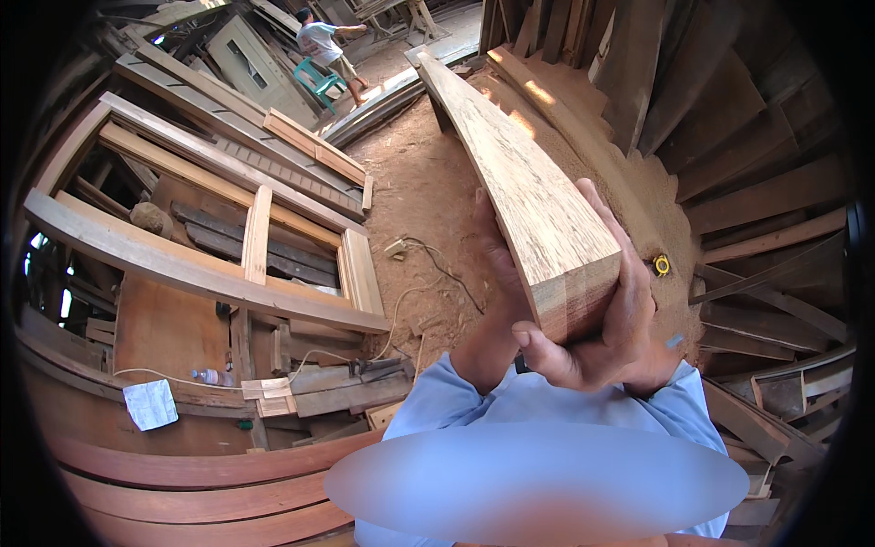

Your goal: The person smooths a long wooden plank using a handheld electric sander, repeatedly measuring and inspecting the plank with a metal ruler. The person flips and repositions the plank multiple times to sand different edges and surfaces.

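A long, thick wooden beam (519,155) with a rough, pale grained top points away from me, its near end close to my body. My right hand (620,310) is wrapped round that near end, the thumb below the end face and fingers along the right side. On the beam's left side, a little farther along, my left hand (495,246) grips from underneath; most of its fingers are hidden by the wood. The far end of the beam reaches up near the doorway, and what bears it there is hard to make out.
A wooden frame (260,232) lies at the left over stacked boards. An extension cord (401,246) runs across the dusty floor. On the sawdust at right sits a yellow tape measure (661,265). Planks (775,201) lean along the right. Another person (324,46) stands by a green chair (319,84).
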### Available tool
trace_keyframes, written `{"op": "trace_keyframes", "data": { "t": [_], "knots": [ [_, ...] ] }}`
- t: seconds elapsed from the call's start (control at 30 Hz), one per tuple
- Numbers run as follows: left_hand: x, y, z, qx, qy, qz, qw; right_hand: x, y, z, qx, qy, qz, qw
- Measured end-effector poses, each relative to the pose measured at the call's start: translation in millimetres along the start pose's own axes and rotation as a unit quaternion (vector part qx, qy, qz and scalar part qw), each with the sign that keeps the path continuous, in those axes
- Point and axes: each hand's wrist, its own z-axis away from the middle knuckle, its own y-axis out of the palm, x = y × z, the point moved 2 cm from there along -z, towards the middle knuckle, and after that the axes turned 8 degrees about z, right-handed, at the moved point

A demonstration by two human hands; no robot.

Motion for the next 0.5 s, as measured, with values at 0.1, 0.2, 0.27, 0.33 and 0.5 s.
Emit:
{"op": "trace_keyframes", "data": {
  "t": [0.1,0.2,0.27,0.33,0.5],
  "knots": [
    [-2.9,2.4,2.9,0.0,-0.004,-0.013,1.0,-1.6,5.8,-1.3,-0.052,-0.005,-0.021,0.998],
    [-8.4,0.5,3.1,0.001,-0.002,-0.032,0.999,-4.7,6.1,-4.9,-0.025,-0.011,-0.023,0.999],
    [-7.2,-1.6,2.5,0.004,-0.006,-0.039,0.999,-2.1,8.0,-12.9,-0.057,-0.001,-0.027,0.998],
    [3.7,-7.5,0.5,0.007,-0.022,-0.037,0.999,-1.7,8.0,-16.7,-0.082,0.001,-0.022,0.996],
    [0.2,-4.7,1.0,0.011,-0.016,-0.048,0.999,-3.0,10.5,-17.7,-0.108,-0.009,-0.027,0.994]
  ]
}}
